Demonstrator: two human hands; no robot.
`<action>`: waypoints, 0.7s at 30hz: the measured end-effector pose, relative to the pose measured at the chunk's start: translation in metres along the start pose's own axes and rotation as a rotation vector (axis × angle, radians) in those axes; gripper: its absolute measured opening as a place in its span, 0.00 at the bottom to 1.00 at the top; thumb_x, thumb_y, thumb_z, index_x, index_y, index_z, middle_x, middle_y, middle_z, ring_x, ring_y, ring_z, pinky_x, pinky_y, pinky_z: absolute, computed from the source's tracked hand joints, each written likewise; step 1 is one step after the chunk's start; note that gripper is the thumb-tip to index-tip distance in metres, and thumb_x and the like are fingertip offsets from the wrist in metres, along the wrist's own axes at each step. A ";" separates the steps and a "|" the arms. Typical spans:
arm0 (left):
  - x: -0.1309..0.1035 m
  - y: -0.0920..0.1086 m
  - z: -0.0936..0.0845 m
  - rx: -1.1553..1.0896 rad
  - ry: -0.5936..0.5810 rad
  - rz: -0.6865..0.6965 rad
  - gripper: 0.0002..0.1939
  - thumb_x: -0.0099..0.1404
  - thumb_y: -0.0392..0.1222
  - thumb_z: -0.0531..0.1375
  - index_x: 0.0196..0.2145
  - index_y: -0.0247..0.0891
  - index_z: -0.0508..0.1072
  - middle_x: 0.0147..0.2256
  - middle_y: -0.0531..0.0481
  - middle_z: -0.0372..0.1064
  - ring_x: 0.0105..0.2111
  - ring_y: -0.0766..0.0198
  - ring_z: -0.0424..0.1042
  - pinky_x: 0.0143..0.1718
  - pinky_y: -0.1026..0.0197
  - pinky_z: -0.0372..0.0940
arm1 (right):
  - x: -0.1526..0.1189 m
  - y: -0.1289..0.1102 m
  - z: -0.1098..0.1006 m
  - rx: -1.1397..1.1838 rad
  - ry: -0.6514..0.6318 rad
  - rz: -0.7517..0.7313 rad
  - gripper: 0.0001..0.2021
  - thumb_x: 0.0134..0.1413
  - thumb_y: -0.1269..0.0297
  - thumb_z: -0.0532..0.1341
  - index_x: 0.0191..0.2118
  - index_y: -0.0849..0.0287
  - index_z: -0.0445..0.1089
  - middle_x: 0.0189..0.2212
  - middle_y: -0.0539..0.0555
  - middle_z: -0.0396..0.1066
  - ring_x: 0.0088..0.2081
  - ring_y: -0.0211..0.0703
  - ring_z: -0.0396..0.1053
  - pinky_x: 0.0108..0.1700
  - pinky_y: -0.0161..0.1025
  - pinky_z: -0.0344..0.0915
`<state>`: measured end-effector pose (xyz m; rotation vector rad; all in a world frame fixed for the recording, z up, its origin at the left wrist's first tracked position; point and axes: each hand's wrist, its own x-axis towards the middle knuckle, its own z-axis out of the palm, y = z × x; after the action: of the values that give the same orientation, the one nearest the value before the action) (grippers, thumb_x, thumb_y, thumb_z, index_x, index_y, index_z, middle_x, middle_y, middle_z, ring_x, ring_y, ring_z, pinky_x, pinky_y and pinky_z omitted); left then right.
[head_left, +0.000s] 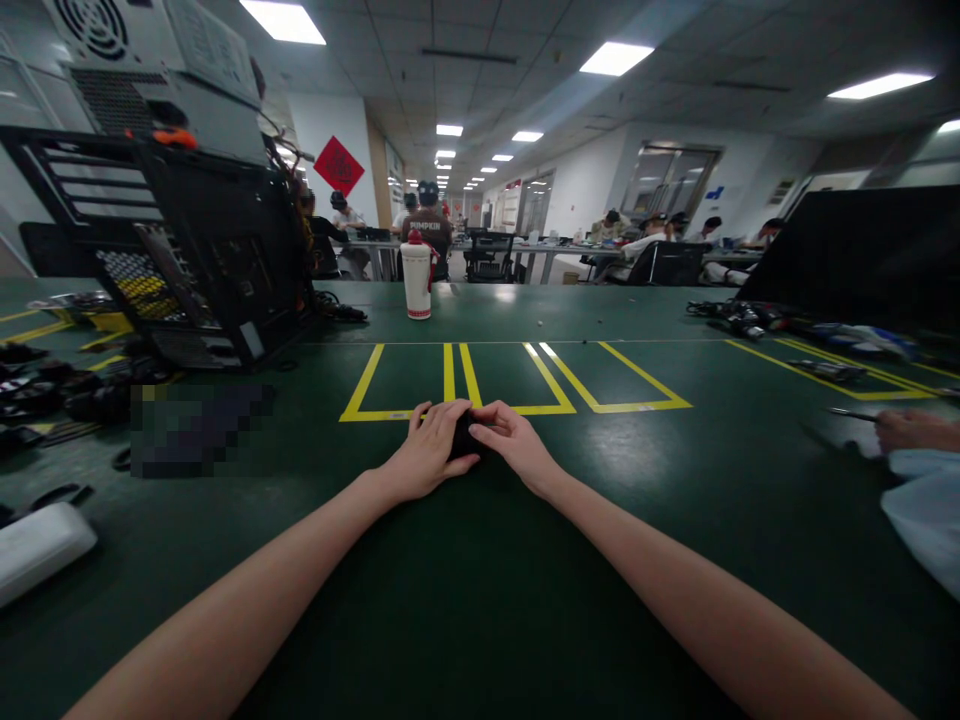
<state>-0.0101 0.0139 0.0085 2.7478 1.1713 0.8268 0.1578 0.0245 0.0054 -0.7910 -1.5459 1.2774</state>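
Between my two hands is a small black object (463,436), mostly covered by fingers, so its kind cannot be made out. My left hand (431,445) is wrapped over it from the left, thumb along its near side. From the right, my right hand (511,440) pinches at its edge with thumb and fingertips. Both hands are low over the green table (480,580), just at the near side of yellow tape outlines (517,409).
A black computer case (217,250) with a power supply (172,60) on top stands left. A white tumbler (418,280) is behind the tape. Cables (105,390) and a white case (45,545) lie left. At right, another person's hand (915,432) holds a thin tool, near a black monitor (862,260).
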 end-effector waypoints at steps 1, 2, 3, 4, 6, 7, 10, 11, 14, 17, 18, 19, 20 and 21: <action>0.000 0.000 0.000 0.001 0.004 -0.001 0.30 0.59 0.45 0.55 0.54 0.41 0.43 0.51 0.43 0.53 0.52 0.54 0.53 0.54 0.45 0.41 | 0.001 0.001 0.000 -0.013 0.008 0.013 0.12 0.44 0.65 0.61 0.39 0.57 0.65 0.38 0.51 0.67 0.42 0.39 0.64 0.48 0.42 0.59; 0.000 0.000 0.000 0.002 0.005 -0.003 0.30 0.58 0.44 0.55 0.54 0.41 0.43 0.51 0.43 0.53 0.52 0.54 0.53 0.54 0.46 0.41 | 0.001 0.002 -0.001 -0.027 0.009 0.031 0.14 0.44 0.64 0.61 0.40 0.56 0.64 0.39 0.52 0.66 0.43 0.40 0.64 0.48 0.43 0.59; 0.001 0.001 0.000 0.003 0.005 -0.005 0.30 0.58 0.44 0.55 0.54 0.40 0.43 0.51 0.43 0.53 0.52 0.54 0.54 0.54 0.46 0.41 | 0.002 0.003 -0.001 -0.038 0.004 0.049 0.15 0.44 0.64 0.60 0.41 0.56 0.64 0.40 0.53 0.66 0.43 0.41 0.64 0.49 0.44 0.58; 0.001 0.001 0.000 0.005 0.004 -0.007 0.30 0.58 0.44 0.55 0.54 0.40 0.43 0.51 0.43 0.53 0.51 0.54 0.54 0.54 0.46 0.41 | 0.002 0.003 -0.002 -0.045 -0.009 0.063 0.15 0.45 0.63 0.60 0.42 0.56 0.64 0.40 0.53 0.66 0.44 0.42 0.64 0.49 0.44 0.58; 0.001 0.001 0.000 0.006 -0.001 -0.008 0.30 0.58 0.44 0.55 0.54 0.39 0.44 0.51 0.43 0.53 0.51 0.55 0.54 0.54 0.46 0.42 | 0.002 0.003 -0.003 -0.032 -0.058 0.066 0.14 0.46 0.64 0.59 0.42 0.56 0.64 0.40 0.53 0.66 0.44 0.42 0.64 0.49 0.45 0.57; 0.001 0.001 0.000 0.006 -0.003 -0.008 0.30 0.58 0.44 0.55 0.54 0.39 0.44 0.51 0.42 0.53 0.51 0.55 0.54 0.54 0.47 0.42 | 0.001 0.003 -0.003 -0.010 -0.085 0.056 0.13 0.46 0.65 0.59 0.41 0.56 0.64 0.40 0.52 0.66 0.44 0.42 0.64 0.50 0.44 0.57; 0.001 0.000 0.001 0.009 0.001 -0.010 0.30 0.58 0.43 0.55 0.53 0.39 0.45 0.50 0.42 0.53 0.51 0.55 0.53 0.54 0.47 0.41 | -0.001 0.001 -0.004 0.063 -0.127 0.029 0.13 0.43 0.68 0.61 0.39 0.55 0.63 0.41 0.50 0.65 0.45 0.40 0.63 0.51 0.43 0.57; 0.001 0.000 0.001 0.011 0.004 -0.011 0.30 0.57 0.43 0.55 0.53 0.39 0.45 0.50 0.43 0.53 0.51 0.55 0.53 0.54 0.47 0.41 | -0.001 0.001 -0.004 0.079 -0.129 0.027 0.14 0.42 0.69 0.62 0.38 0.55 0.63 0.41 0.50 0.64 0.45 0.39 0.63 0.51 0.42 0.57; 0.001 -0.001 0.003 0.020 0.019 -0.011 0.30 0.57 0.42 0.55 0.53 0.38 0.45 0.50 0.42 0.53 0.51 0.55 0.53 0.53 0.47 0.41 | -0.003 -0.001 -0.002 0.086 -0.102 0.041 0.14 0.41 0.69 0.62 0.38 0.55 0.62 0.41 0.50 0.64 0.45 0.39 0.63 0.51 0.42 0.57; 0.001 -0.001 0.005 0.028 0.029 -0.007 0.30 0.57 0.42 0.55 0.53 0.38 0.45 0.50 0.42 0.53 0.51 0.55 0.53 0.53 0.47 0.41 | -0.002 0.000 0.001 0.056 -0.034 0.050 0.10 0.44 0.66 0.60 0.36 0.55 0.64 0.38 0.50 0.65 0.43 0.39 0.63 0.50 0.43 0.57; 0.001 -0.001 0.005 0.028 0.031 -0.006 0.30 0.57 0.42 0.55 0.53 0.38 0.45 0.50 0.42 0.53 0.51 0.55 0.53 0.54 0.47 0.41 | -0.001 0.001 0.001 0.041 -0.014 0.048 0.09 0.45 0.65 0.60 0.36 0.56 0.64 0.37 0.50 0.65 0.43 0.39 0.63 0.49 0.43 0.57; 0.001 -0.001 0.005 0.026 0.033 -0.005 0.30 0.57 0.43 0.55 0.53 0.38 0.45 0.50 0.42 0.53 0.51 0.55 0.53 0.54 0.47 0.41 | -0.001 0.003 0.002 0.023 0.002 0.046 0.09 0.45 0.64 0.59 0.36 0.56 0.64 0.37 0.51 0.65 0.43 0.39 0.63 0.49 0.43 0.57; 0.002 -0.001 0.005 0.024 0.032 -0.005 0.30 0.57 0.43 0.55 0.53 0.38 0.45 0.50 0.42 0.53 0.51 0.54 0.53 0.54 0.47 0.41 | 0.000 0.004 0.001 0.003 0.014 0.046 0.10 0.45 0.63 0.59 0.37 0.55 0.64 0.38 0.51 0.65 0.44 0.40 0.63 0.49 0.44 0.57; 0.002 -0.001 0.005 0.023 0.031 -0.007 0.30 0.57 0.43 0.55 0.53 0.37 0.45 0.50 0.41 0.53 0.51 0.55 0.53 0.54 0.47 0.41 | 0.001 0.006 0.001 -0.016 0.022 0.051 0.11 0.45 0.63 0.59 0.38 0.55 0.64 0.39 0.51 0.65 0.44 0.41 0.62 0.49 0.44 0.57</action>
<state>-0.0076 0.0165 0.0049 2.7579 1.2022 0.8635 0.1562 0.0265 -0.0001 -0.8572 -1.5286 1.2906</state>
